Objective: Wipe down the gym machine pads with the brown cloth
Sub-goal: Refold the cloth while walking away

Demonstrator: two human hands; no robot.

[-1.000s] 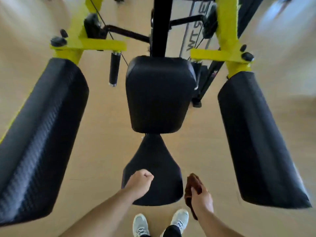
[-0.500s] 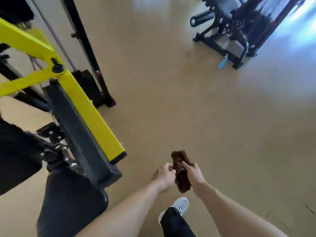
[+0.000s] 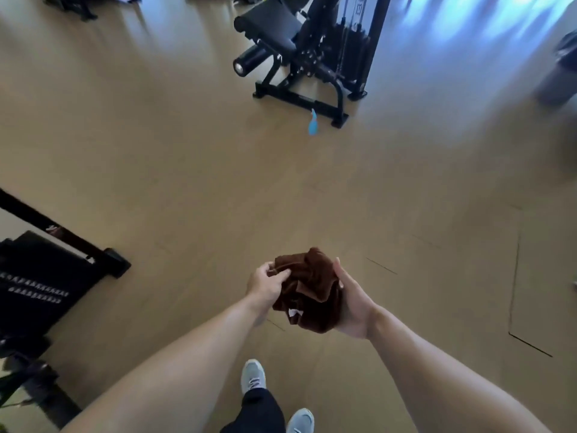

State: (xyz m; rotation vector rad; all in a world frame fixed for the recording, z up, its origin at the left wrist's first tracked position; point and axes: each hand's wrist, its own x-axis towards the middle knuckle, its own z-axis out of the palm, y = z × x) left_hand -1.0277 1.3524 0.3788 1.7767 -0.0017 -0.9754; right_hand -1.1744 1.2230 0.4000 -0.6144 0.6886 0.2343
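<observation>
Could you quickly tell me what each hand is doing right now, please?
Left hand: pinching the brown cloth.
Right hand: cupped around the same cloth.

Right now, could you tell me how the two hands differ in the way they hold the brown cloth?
The left hand pinches an edge of the bunched brown cloth from the side, while the right hand cups it from underneath, palm up. Both grip the same cloth in the air, above the floor.

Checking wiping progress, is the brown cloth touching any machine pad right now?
No, both hands hold the brown cloth in the air above the bare floor.
</observation>
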